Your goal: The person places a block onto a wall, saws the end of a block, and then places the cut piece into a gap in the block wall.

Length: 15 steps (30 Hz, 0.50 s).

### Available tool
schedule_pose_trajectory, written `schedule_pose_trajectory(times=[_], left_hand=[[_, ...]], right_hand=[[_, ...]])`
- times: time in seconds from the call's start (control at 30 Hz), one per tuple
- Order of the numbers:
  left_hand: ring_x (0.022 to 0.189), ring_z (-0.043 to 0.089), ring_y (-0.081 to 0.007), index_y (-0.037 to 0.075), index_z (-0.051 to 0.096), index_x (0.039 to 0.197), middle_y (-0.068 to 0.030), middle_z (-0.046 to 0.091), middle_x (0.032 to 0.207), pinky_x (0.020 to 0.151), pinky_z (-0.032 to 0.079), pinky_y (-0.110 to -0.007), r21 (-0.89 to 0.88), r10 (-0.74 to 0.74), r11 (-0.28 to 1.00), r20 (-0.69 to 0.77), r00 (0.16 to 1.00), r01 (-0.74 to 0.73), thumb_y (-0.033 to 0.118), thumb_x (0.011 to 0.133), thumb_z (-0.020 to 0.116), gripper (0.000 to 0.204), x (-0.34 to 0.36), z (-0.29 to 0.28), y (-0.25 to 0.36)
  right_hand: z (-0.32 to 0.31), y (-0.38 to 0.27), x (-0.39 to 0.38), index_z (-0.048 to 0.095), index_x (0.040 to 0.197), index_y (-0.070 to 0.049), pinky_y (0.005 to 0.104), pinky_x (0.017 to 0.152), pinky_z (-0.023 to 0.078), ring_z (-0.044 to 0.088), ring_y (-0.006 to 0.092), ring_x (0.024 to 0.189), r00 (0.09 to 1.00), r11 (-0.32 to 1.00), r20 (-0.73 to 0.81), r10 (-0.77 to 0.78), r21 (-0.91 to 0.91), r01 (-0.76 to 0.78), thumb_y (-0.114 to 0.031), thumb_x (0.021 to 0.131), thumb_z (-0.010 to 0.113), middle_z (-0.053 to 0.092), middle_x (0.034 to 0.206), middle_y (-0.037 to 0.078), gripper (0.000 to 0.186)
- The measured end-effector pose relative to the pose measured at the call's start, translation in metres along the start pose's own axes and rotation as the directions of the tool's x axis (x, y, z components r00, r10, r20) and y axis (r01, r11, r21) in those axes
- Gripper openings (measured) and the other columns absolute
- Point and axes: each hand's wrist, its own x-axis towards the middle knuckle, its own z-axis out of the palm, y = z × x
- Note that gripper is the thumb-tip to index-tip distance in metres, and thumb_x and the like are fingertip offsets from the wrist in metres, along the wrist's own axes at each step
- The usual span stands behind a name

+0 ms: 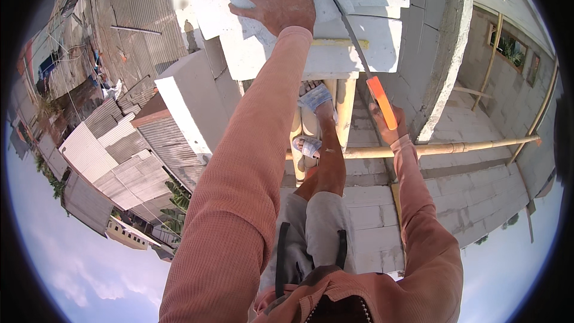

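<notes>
My left hand [278, 1] lies flat with its fingers spread, pressing on a white lightweight concrete block [375, 40] at the top of the view. In my right hand [391, 124], lower and to the right, is the orange handle [381, 103] of a handsaw. Its long dark blade [357, 49] runs up and to the left across the white blocks, right of my left hand. Whether the teeth sit in a cut, I cannot tell. A yellowish strip [341, 42] shows at the blocks' near side, beside the blade.
My sandalled feet [315, 97] stand by bamboo poles [345, 110] below the blocks. One bamboo pole [454, 147] crosses to the right. A grey block wall [445, 54] rises right of the saw. Corrugated roofs [131, 12] lie far below on the left.
</notes>
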Motion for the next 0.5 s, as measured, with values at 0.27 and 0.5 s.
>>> schedule_pose_trajectory(times=[0.27, 0.5], left_hand=[[0.153, 0.011, -0.0421, 0.021, 0.028, 0.16, -0.0142, 0.021, 0.165, 0.114, 0.011, -0.072, -0.071, 0.056, 0.995, -0.239, 0.97, -0.074, 0.057, 0.105, 0.026, 0.066, 0.007, -0.031, -0.006], [0.142, 0.035, -0.0477, 0.013, 0.043, 0.15, -0.0225, 0.041, 0.154, 0.115, 0.033, -0.057, -0.202, -0.017, 0.979, -0.032, 0.999, 0.01, 0.032, 0.1, 0.049, 0.053, 0.007, -0.002, -0.009]], right_hand=[[0.012, -0.022, -0.059, 0.069, 0.094, -0.001, 0.0318, 0.067, 0.051, 0.062, 0.011, 0.072, 0.986, 0.989, -0.089, 0.143, 0.051, -0.139, -0.014, 0.091, 0.073, 0.068, 0.08, 0.006, 0.014], [0.01, -0.034, 0.037, 0.064, 0.086, -0.002, 0.0277, 0.057, 0.04, 0.045, 0.0053, 0.067, 0.996, 0.906, 0.075, 0.056, 0.416, -0.082, -0.019, 0.095, 0.073, 0.055, 0.072, -0.006, 0.021]])
